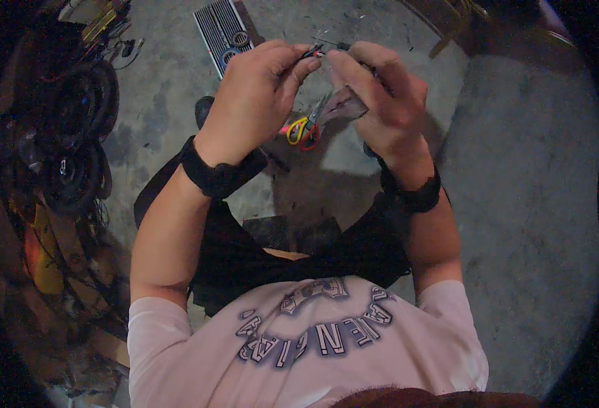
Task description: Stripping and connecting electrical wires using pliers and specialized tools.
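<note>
Pinched between the thumb and fingers of my left hand is a small bundle of dark wires, with a spot of red at its end. My right hand is closed around a thin dark tool whose slender shaft points at the wires; its exact kind is too small to tell. Below my right fingers shows a greyish flat piece, and I cannot tell whether the hand holds it. Scissors with yellow and red handles lie lower, between my two wrists.
On the concrete floor ahead lies a ribbed silver device with two round parts. Dark coiled hoses or tyres and other clutter line the left side, beside a yellow-orange object. Wooden pieces stand at the far right.
</note>
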`<action>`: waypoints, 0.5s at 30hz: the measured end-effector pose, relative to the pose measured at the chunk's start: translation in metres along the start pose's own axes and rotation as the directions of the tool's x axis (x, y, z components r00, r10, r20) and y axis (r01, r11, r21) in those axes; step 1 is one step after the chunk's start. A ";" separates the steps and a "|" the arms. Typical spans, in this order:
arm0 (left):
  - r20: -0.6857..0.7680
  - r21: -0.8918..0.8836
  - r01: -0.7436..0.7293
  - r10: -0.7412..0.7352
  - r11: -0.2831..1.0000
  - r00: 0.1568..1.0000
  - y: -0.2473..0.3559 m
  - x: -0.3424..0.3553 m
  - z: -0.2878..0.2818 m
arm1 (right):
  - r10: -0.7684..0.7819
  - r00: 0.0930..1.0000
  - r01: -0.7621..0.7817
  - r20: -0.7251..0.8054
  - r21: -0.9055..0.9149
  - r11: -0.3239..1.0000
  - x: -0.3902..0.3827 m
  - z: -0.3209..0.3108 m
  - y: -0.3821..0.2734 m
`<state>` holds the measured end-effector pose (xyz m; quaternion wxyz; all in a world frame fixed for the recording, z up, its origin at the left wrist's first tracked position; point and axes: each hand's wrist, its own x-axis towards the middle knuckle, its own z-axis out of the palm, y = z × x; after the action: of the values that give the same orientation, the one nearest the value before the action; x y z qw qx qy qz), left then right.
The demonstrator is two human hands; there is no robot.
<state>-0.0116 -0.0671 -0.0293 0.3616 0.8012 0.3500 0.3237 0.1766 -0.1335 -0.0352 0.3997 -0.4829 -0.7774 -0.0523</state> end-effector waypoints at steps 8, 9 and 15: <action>0.025 -0.021 0.026 -0.025 0.999 0.999 -0.002 -0.001 -0.001 | -0.016 1.000 0.015 -0.008 -0.059 0.998 0.002 0.004 0.004; 0.025 -0.007 0.015 -0.014 1.000 1.000 -0.002 -0.002 0.000 | -0.028 0.999 0.027 -0.016 -0.057 0.998 -0.001 0.006 0.004; 0.001 0.054 -0.037 0.037 0.998 0.999 0.000 -0.003 0.000 | 0.651 0.748 -0.654 0.130 0.312 0.689 -0.006 0.015 -0.017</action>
<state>-0.0130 -0.0702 -0.0302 0.3339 0.8170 0.3437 0.3207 0.1553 -0.1395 -0.0441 0.4653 -0.6512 -0.5539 0.2294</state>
